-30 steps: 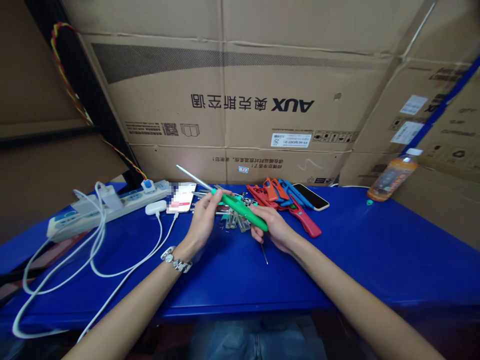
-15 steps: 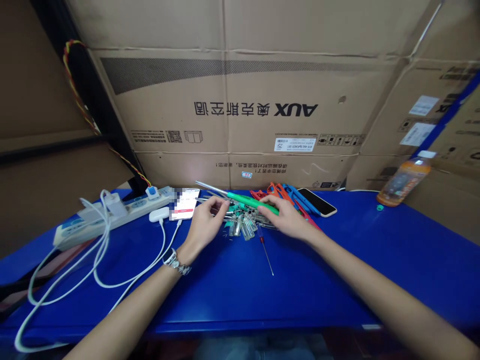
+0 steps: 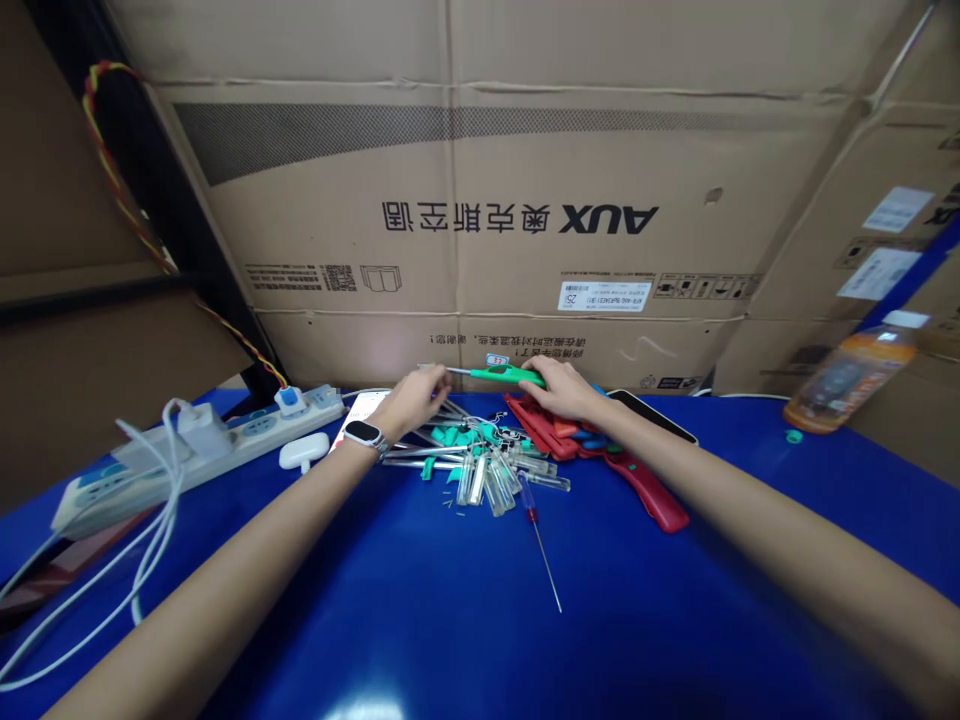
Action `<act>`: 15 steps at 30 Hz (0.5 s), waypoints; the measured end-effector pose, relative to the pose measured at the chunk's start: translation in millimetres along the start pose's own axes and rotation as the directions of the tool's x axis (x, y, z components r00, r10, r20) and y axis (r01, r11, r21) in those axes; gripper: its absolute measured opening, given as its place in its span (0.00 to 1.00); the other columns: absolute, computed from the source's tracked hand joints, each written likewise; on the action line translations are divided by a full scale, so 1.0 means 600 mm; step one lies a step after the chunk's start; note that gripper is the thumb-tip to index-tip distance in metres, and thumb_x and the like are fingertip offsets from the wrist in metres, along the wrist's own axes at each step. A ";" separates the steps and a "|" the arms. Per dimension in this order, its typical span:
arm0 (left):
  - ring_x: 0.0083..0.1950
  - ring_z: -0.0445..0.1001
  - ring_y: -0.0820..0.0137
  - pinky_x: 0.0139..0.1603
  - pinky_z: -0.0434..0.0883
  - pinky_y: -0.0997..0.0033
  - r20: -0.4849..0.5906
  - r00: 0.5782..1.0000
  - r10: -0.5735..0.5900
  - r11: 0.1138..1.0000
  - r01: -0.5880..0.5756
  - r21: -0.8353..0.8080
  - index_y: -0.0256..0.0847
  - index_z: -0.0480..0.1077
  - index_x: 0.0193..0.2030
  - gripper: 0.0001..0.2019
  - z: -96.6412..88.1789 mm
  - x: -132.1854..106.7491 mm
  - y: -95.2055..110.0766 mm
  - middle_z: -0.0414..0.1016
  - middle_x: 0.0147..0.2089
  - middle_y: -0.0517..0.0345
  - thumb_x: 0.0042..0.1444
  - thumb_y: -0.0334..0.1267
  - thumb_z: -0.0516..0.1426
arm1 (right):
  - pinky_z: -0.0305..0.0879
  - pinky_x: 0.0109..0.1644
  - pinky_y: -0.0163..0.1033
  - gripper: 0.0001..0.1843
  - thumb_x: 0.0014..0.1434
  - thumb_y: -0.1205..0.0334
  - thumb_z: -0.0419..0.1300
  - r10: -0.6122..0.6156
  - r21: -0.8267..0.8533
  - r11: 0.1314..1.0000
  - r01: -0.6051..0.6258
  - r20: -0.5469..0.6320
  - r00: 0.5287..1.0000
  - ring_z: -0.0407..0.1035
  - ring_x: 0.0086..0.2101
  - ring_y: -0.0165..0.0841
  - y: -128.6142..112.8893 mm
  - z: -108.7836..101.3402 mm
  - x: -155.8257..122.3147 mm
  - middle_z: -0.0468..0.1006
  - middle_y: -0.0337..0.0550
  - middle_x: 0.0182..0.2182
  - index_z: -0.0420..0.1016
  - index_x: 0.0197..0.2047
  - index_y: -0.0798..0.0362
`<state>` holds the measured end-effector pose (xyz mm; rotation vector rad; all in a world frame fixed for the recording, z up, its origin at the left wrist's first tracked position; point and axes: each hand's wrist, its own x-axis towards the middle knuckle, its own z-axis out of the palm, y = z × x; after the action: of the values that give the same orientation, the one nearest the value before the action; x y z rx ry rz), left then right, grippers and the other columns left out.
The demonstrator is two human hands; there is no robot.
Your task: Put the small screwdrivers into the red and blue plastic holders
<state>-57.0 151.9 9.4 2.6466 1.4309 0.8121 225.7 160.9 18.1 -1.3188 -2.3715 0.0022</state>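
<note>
A long-nosed green gas lighter (image 3: 499, 374) is held level above the back of the table. My right hand (image 3: 564, 388) grips its green body from the right. Fingers of my left hand (image 3: 412, 402) are closed around its metal tube at the left end. Beneath lie loose lighter parts: clear fuel tanks (image 3: 491, 484), green triggers (image 3: 459, 436) and metal tubes (image 3: 424, 462). A thin screwdriver (image 3: 541, 540) lies in front of them, tip toward me. Red lighter casings (image 3: 547, 430) are heaped under my right hand, one red casing (image 3: 649, 490) nearer me.
A phone (image 3: 360, 410) lies partly behind my left hand, beside a white charger case (image 3: 304, 452). Farther left is a power strip (image 3: 247, 435) with white cables (image 3: 154, 540). A dark-screened phone (image 3: 652, 415) and a drink bottle (image 3: 855, 370) are at right. Cardboard (image 3: 465, 150) stands behind.
Both hands have moved the green lighter back, away from me and toward the cardboard, uncovering more of the loose parts and the red casings. The camera view has shifted slightly.
</note>
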 end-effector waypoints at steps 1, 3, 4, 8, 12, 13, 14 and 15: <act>0.43 0.74 0.60 0.47 0.69 0.63 0.050 0.998 0.031 0.999 -0.030 -0.018 0.40 0.72 0.39 0.10 0.005 -0.001 -0.004 0.74 0.41 0.49 0.63 0.40 0.51 | 0.60 0.49 0.47 0.16 0.65 0.56 0.53 -0.014 -0.017 1.000 0.014 0.002 1.000 0.70 0.46 0.43 0.003 -0.001 0.001 0.77 0.53 0.48 0.71 0.51 0.56; 0.46 0.74 0.61 0.50 0.68 0.64 0.126 0.989 0.075 0.996 -0.069 -0.050 0.41 0.73 0.40 0.16 0.014 -0.008 -0.005 0.76 0.43 0.51 0.65 0.46 0.48 | 0.60 0.51 0.47 0.16 0.65 0.56 0.54 -0.042 -0.084 0.995 0.043 0.019 0.999 0.71 0.47 0.43 0.005 -0.006 0.003 0.77 0.51 0.50 0.71 0.52 0.56; 0.48 0.74 0.60 0.51 0.68 0.63 0.149 0.986 0.079 0.996 -0.072 -0.056 0.41 0.74 0.43 0.18 0.017 -0.013 -0.002 0.76 0.45 0.50 0.67 0.47 0.46 | 0.60 0.51 0.47 0.16 0.65 0.57 0.55 -0.050 -0.123 0.991 0.054 0.031 0.998 0.71 0.47 0.43 0.004 -0.008 0.004 0.77 0.50 0.50 0.71 0.52 0.55; 0.52 0.72 0.57 0.53 0.65 0.56 0.184 0.983 -0.001 0.996 -0.015 0.085 0.40 0.73 0.46 0.23 0.024 -0.033 0.024 0.75 0.49 0.48 0.69 0.50 0.41 | 0.63 0.49 0.45 0.15 0.63 0.57 0.58 -0.055 -0.215 0.974 0.070 0.078 0.995 0.73 0.45 0.42 -0.006 -0.013 0.017 0.79 0.49 0.48 0.74 0.50 0.54; 0.51 0.71 0.57 0.53 0.64 0.55 0.129 0.991 -0.035 0.969 0.002 0.246 0.39 0.74 0.42 0.26 0.023 -0.048 0.056 0.76 0.46 0.48 0.70 0.49 0.39 | 0.64 0.42 0.43 0.15 0.62 0.58 0.58 -0.044 -0.268 0.961 0.069 0.100 0.994 0.74 0.41 0.43 -0.020 0.001 0.034 0.80 0.52 0.44 0.77 0.49 0.55; 0.50 0.71 0.58 0.52 0.64 0.55 0.120 0.992 -0.040 0.964 0.007 0.266 0.39 0.74 0.42 0.26 0.022 -0.050 0.061 0.76 0.45 0.48 0.70 0.49 0.39 | 0.64 0.41 0.43 0.14 0.62 0.58 0.59 -0.052 -0.282 0.956 0.081 0.108 0.993 0.73 0.41 0.43 -0.024 0.006 0.037 0.79 0.52 0.43 0.77 0.48 0.55; 0.50 0.72 0.57 0.52 0.64 0.54 0.114 0.992 -0.046 0.959 0.012 0.282 0.38 0.74 0.42 0.26 0.021 -0.052 0.065 0.76 0.45 0.48 0.71 0.50 0.39 | 0.64 0.42 0.43 0.14 0.62 0.58 0.59 -0.064 -0.296 0.950 0.097 0.118 0.991 0.73 0.41 0.43 -0.029 0.010 0.040 0.79 0.53 0.43 0.78 0.46 0.55; 0.49 0.72 0.57 0.52 0.64 0.54 0.113 0.992 -0.049 0.956 0.014 0.292 0.38 0.74 0.42 0.26 0.020 -0.053 0.066 0.76 0.44 0.48 0.71 0.50 0.39 | 0.64 0.43 0.43 0.13 0.61 0.58 0.60 -0.079 -0.311 0.943 0.116 0.129 0.989 0.72 0.43 0.43 -0.034 0.013 0.043 0.78 0.54 0.44 0.79 0.44 0.56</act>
<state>-35.2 106.3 -4.2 2.8120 1.6718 0.4600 194.4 172.1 24.5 -1.3708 -2.6152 -0.3578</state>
